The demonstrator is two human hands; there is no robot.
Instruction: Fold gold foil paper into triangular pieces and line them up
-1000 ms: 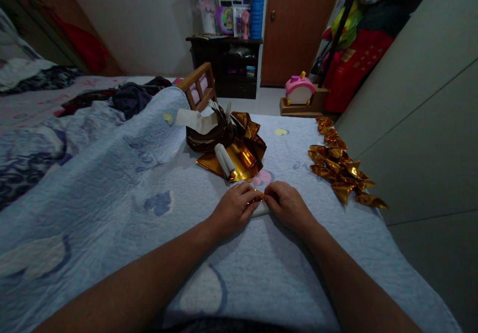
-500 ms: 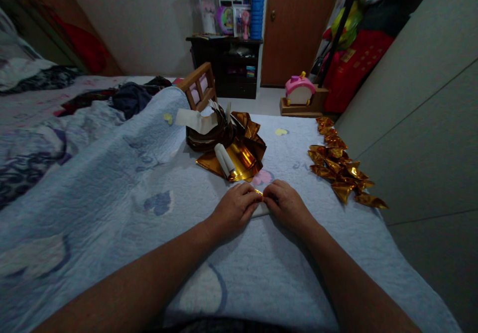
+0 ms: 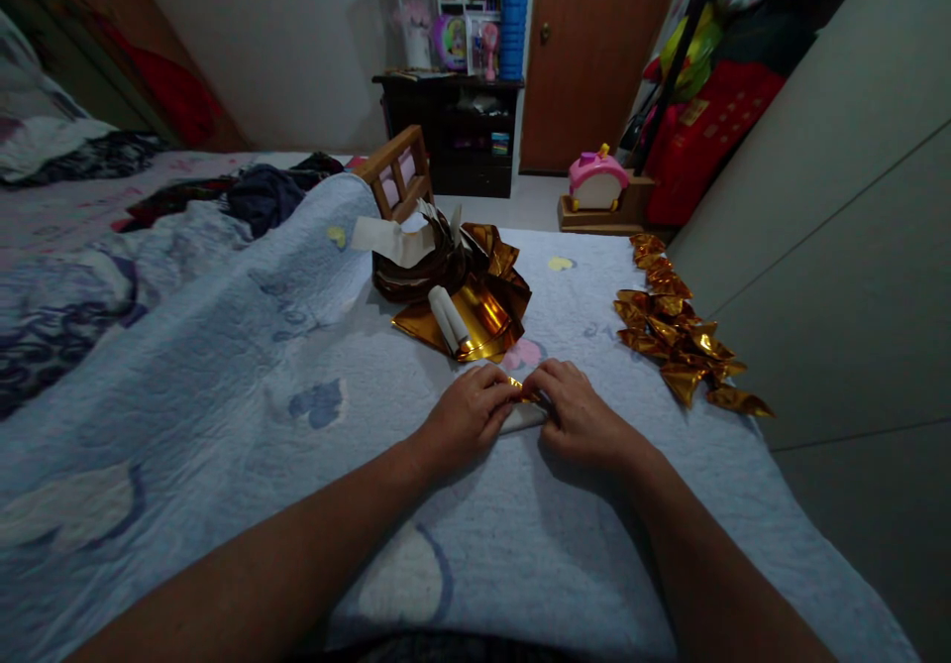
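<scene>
Between my two hands is a small piece of gold foil paper (image 3: 524, 418) with a whitish back, partly folded, resting on the bed. My left hand (image 3: 467, 410) is closed, its thumb and fingers pinching the paper's left part. The fingers of my right hand (image 3: 581, 413) curl over its right end, with the thumb hidden beneath or behind. A narrow strip of gold shows between the fingertips. Just beyond lies a loose pile of gold foil sheets (image 3: 486, 311), with a white-backed rolled sheet (image 3: 449, 321) on top.
Several folded gold foil pieces (image 3: 684, 381) lie along the bed's right edge, beside a pale cabinet (image 3: 839, 276). The blue quilt (image 3: 245, 544) is bunched up at left. A wooden bed rail (image 3: 401, 167), dark shelf unit (image 3: 446, 138) and pink toy (image 3: 598, 179) stand farther back.
My right hand's fingers have shifted slightly right and spread a little from the left ones. More of the gold and whitish paper shows between the hands.
</scene>
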